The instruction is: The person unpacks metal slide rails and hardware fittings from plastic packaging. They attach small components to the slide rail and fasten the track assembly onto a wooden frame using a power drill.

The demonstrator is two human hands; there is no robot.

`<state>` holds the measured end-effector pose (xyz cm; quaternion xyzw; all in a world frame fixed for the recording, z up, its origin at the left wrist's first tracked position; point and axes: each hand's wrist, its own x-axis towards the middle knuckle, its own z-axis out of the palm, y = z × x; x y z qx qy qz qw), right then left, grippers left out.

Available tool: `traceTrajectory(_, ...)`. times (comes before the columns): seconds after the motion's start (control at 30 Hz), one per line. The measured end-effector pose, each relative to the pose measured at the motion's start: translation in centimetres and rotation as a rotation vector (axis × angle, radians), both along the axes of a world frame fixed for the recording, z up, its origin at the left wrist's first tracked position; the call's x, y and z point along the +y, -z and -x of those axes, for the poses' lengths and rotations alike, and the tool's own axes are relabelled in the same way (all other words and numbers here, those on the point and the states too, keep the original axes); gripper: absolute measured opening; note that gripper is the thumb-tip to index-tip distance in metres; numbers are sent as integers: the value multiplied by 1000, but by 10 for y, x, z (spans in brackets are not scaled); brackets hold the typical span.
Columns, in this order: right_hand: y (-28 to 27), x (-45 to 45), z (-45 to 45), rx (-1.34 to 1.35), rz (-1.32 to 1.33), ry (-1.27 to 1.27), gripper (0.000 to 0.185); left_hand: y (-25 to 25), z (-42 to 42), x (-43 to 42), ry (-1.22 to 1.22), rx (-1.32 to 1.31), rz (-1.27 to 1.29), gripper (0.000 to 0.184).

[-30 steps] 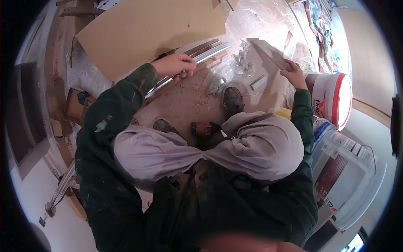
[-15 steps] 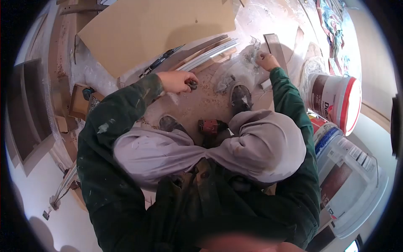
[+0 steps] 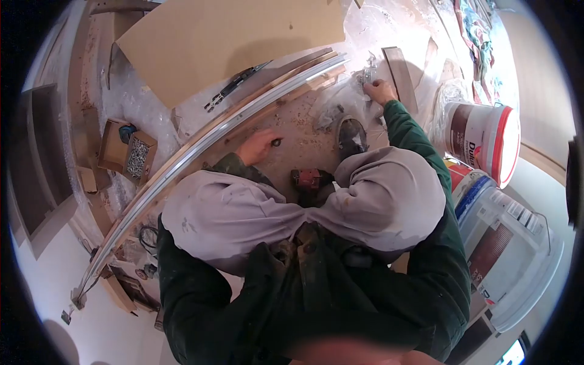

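My left hand [image 3: 257, 147] is low over the dusty floor beside my left knee, its fingers closed on a small dark piece [image 3: 277, 142] whose kind I cannot make out. Farther out, my right hand [image 3: 381, 91] has its fingers pinched at a crumpled clear plastic bag [image 3: 367, 74] with small greyish bits in it. A red and black cordless drill [image 3: 307, 179] lies on the floor between my knees. Just beyond my left hand run long wooden strips and a pale metal rail [image 3: 210, 135].
A brown board [image 3: 231, 45] lies ahead, with a dark slim tool [image 3: 237, 84] at its edge. On the left is a cardboard box [image 3: 115, 146] beside a box of screws [image 3: 139, 159]. Paint buckets [image 3: 477, 143] stand at right; a short plank [image 3: 400, 76] lies near my right hand.
My left hand has drawn back toward my left knee with the small dark piece, uncovering the long rail and the screw box. My right hand has shifted only slightly at the bag.
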<state>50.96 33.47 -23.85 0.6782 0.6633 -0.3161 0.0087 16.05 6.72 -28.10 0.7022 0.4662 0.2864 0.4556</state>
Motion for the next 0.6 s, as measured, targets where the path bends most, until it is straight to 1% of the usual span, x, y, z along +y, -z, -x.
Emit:
traceTrajectory(0.03,26,7,-8,-102,13,-21,42,3,3,-3,-2,4,-4,40)
traceTrajectory(0.07,44,9,-14,-204,27,-41,43,0,5,-6,38,103,-14,41)
traceTrajectory(0.1,50,7,-15,-198,24,-40,43,-2,7,-9,77,202,-24,43)
traceTrajectory(0.13,49,5,-13,-153,-14,-31,42,-7,9,-11,79,209,-29,43)
traceTrajectory(0.2,46,5,-15,-102,-58,-17,41,-15,12,-12,164,220,-79,38)
traceTrajectory(0.23,32,2,-13,15,-67,23,37,-26,15,-4,169,226,-86,38)
traceTrajectory(0.27,20,1,-13,130,-74,63,33,-46,18,7,269,143,41,37)
traceTrajectory(0.3,10,2,-12,133,-79,71,33,-66,21,19,368,59,170,36)
traceTrajectory(0.37,-13,5,-9,446,13,-31,25,-97,27,53,385,43,210,36)
traceTrajectory(0.4,-32,3,0,452,10,-27,25,-113,31,72,391,23,255,37)
traceTrajectory(0.47,-77,-2,29,714,234,-173,26,-153,34,115,370,125,202,38)
traceTrajectory(0.5,-94,-6,42,728,231,-179,26,-167,28,132,265,30,290,38)
traceTrajectory(0.53,-109,-9,54,747,265,-280,24,-180,18,144,155,-64,374,39)
traceTrajectory(0.57,-126,-12,67,762,296,-385,23,-193,6,155,145,-50,369,39)
traceTrajectory(0.6,-147,-20,81,704,223,-483,24,-206,-7,164,97,-31,325,36)
